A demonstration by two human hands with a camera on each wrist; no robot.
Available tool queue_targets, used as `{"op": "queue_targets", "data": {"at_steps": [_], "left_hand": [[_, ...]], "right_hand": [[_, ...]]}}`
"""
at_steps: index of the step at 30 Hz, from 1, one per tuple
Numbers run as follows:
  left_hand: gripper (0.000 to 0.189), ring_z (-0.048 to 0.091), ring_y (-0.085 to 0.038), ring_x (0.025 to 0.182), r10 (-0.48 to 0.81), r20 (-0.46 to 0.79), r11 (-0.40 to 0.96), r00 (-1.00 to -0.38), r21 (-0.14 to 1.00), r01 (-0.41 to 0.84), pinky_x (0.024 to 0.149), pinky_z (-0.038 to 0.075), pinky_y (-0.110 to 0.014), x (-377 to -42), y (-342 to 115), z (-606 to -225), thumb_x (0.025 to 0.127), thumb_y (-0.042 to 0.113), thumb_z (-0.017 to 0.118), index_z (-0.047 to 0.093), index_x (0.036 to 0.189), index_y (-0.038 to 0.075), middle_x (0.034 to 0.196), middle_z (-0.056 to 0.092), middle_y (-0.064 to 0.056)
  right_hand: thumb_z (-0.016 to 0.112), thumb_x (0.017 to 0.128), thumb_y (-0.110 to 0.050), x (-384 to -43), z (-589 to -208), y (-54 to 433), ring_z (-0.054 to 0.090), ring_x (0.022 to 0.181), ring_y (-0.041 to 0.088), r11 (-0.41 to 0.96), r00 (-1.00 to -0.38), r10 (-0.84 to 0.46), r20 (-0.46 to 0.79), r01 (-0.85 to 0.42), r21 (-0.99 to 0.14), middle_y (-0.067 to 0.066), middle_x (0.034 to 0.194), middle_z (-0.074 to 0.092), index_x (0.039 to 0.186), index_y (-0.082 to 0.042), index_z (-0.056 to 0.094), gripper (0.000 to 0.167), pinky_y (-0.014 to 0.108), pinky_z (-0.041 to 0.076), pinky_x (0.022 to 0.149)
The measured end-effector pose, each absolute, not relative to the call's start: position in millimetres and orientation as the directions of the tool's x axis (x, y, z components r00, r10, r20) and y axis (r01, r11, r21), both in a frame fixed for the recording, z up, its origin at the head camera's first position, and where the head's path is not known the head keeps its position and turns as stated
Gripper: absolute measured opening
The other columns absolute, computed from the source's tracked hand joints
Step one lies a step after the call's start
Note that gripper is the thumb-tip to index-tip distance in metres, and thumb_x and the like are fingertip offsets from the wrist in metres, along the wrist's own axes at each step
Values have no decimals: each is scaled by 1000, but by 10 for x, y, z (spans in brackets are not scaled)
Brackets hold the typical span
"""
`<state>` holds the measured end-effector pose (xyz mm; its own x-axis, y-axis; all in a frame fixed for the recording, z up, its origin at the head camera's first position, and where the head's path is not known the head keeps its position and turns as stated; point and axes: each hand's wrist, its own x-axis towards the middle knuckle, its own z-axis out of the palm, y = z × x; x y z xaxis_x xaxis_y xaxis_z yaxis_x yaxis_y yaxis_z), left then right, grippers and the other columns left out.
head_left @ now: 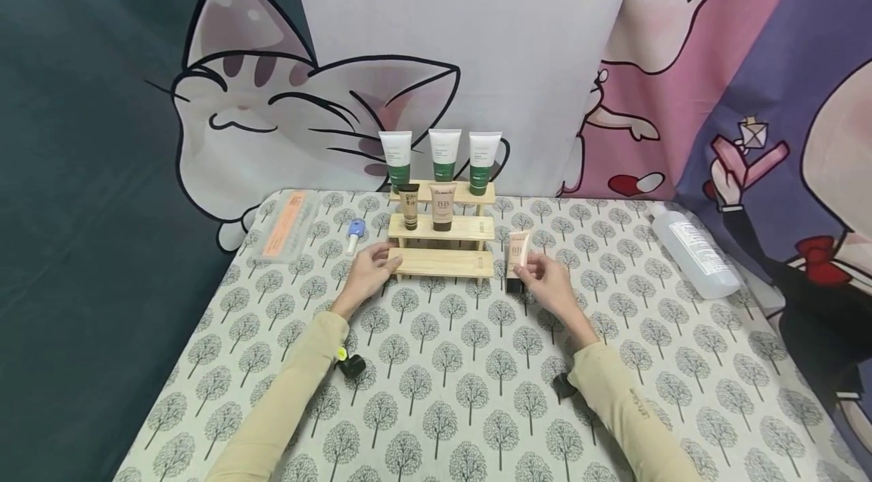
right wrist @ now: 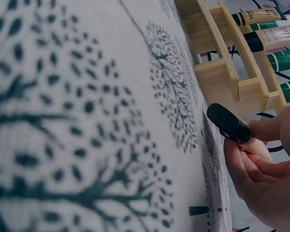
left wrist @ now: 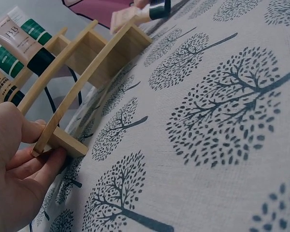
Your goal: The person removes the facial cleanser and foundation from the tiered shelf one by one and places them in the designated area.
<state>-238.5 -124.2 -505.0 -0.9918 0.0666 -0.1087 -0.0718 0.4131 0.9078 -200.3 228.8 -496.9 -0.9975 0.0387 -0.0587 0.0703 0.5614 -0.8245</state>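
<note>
A three-tier wooden rack (head_left: 443, 262) stands at the far middle of the table. My left hand (head_left: 371, 272) grips the left end of its lowest shelf, thumb above and fingers below in the left wrist view. Just right of the rack, my right hand (head_left: 547, 281) pinches a pink BB cream tube (head_left: 518, 249), its black cap (right wrist: 228, 123) pointing down. The middle tier holds another BB cream tube (head_left: 442, 207) and a slim gold-brown tube (head_left: 409, 206). Several white-and-green tubes (head_left: 445, 154) stand on the top tier. Nothing stands on the lowest shelf.
Left of the rack lie a small bottle with a blue body and white cap (head_left: 354, 234) and a clear case with an orange label (head_left: 286, 226). A large clear bottle (head_left: 695, 253) lies on the right. Patterned cloth (head_left: 443, 391) covers the table; a printed curtain (head_left: 477, 28) hangs behind.
</note>
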Motion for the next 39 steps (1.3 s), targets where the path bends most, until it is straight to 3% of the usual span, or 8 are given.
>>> {"op": "queue_targets", "data": {"at_steps": [8,18,29,39], "left_hand": [[51,61,-39,127,69,-110,404,-992,912,-73,109,52,-45,-2391,-1242,-5055,97,24,68,53,142,4,140,59,-24],[53,61,-39,127,70,-116,402,-991,912,-78,109,52,-45,-2401,-1251,-5057,96,24,69,53,142,4,141,58,-24],[54,61,-38,127,77,-112,408,-991,910,-72,108,53,-45,-2402,-1270,-5048,96,24,69,52,143,3,140,58,-24],[52,61,-38,127,64,-117,411,-991,908,-81,108,53,-44,-2398,-1252,-5051,97,24,69,53,142,4,140,59,-23]], "right_hand": [[69,97,-30,-2030,-5007,2300,69,85,24,630,-997,44,-71,83,-773,19,104,73,122,1,65,40,23,56,64],[69,96,-30,-2029,-4991,2292,69,83,26,706,-996,65,-60,89,-703,22,103,73,118,4,67,40,26,58,63],[69,96,-23,-2021,-4891,2314,70,92,34,750,-999,42,-2,33,-661,25,105,72,120,7,63,40,39,63,76],[67,97,-25,-2047,-4616,2165,71,103,40,747,-997,21,80,-38,-664,25,114,71,126,7,60,44,52,59,92]]}}
